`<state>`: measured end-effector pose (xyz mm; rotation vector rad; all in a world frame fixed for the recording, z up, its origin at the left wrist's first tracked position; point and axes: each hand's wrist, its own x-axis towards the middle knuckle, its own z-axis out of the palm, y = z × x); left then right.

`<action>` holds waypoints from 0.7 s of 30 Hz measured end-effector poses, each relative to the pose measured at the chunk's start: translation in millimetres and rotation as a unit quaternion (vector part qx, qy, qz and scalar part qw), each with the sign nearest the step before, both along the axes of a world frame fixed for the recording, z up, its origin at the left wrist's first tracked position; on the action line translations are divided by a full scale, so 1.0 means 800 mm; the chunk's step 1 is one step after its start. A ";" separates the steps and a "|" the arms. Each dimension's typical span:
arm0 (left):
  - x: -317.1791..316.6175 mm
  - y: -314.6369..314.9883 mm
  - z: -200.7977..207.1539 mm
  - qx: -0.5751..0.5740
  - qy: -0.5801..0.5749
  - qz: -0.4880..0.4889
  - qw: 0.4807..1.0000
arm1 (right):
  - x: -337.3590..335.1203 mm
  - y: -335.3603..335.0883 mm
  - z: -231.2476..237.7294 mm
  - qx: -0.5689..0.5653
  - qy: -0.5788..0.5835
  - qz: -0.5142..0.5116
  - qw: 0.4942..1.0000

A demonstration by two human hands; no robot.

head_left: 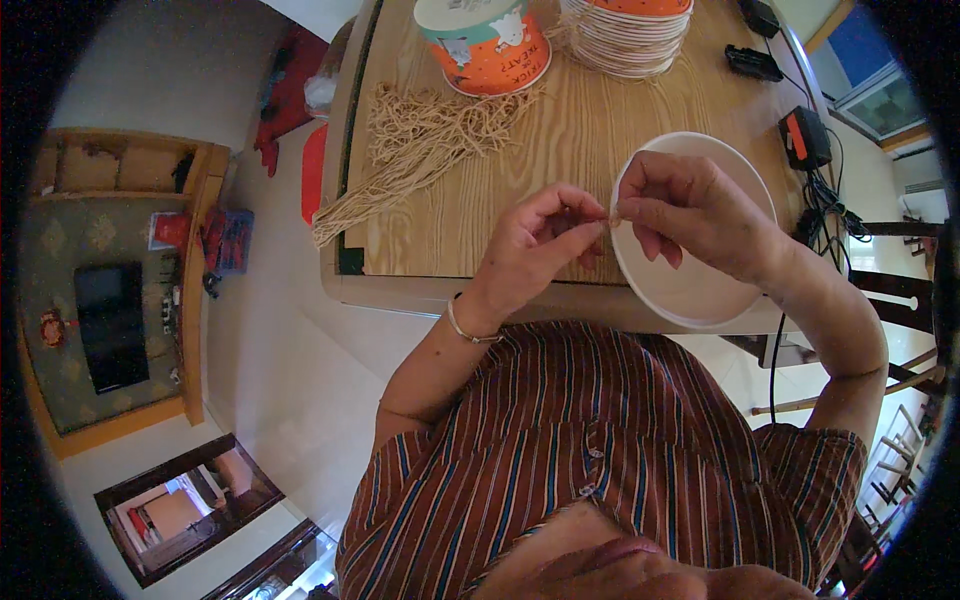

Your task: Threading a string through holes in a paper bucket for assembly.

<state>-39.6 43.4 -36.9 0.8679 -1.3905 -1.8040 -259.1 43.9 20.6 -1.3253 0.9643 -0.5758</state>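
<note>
At the left rim of a white-lined paper bucket point(700, 310), my two hands meet fingertip to fingertip. My left hand point(535, 240) is closed in a pinch, with a bracelet on its wrist. My right hand point(695, 210) reaches over the bucket's mouth and pinches too. Between the fingertips shows a tiny tan bit that looks like the end of a cord point(614, 219); most of it is hidden. A loose bundle of tan cords point(430, 145) lies on the wooden table point(570, 130), left of and beyond my hands.
Farther back stand an orange and teal printed paper bucket point(485, 50) and a stack of nested buckets point(630, 40) with tan cords at their rims. Black cables point(830, 205) and a black and orange device point(803, 140) lie along the right edge. Dark chairs point(900, 290) stand beyond it.
</note>
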 end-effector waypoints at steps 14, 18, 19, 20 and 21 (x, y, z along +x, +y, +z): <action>-0.008 0.006 -0.014 -0.113 -0.025 0.038 0.993 | 0.005 0.002 -0.008 -0.007 -0.005 0.001 1.000; -0.012 0.008 -0.008 -0.109 -0.024 0.051 0.992 | 0.005 0.000 -0.008 0.000 -0.005 0.004 1.000; -0.010 0.008 -0.009 -0.109 -0.024 0.051 0.992 | 0.005 0.000 -0.008 -0.013 -0.002 0.009 1.000; -0.008 0.008 -0.011 -0.091 -0.029 0.049 0.994 | 0.004 -0.001 -0.008 -0.013 -0.002 0.010 1.000; -0.007 0.008 -0.012 -0.074 -0.033 0.046 0.996 | 0.004 -0.001 -0.008 -0.021 0.005 0.007 1.000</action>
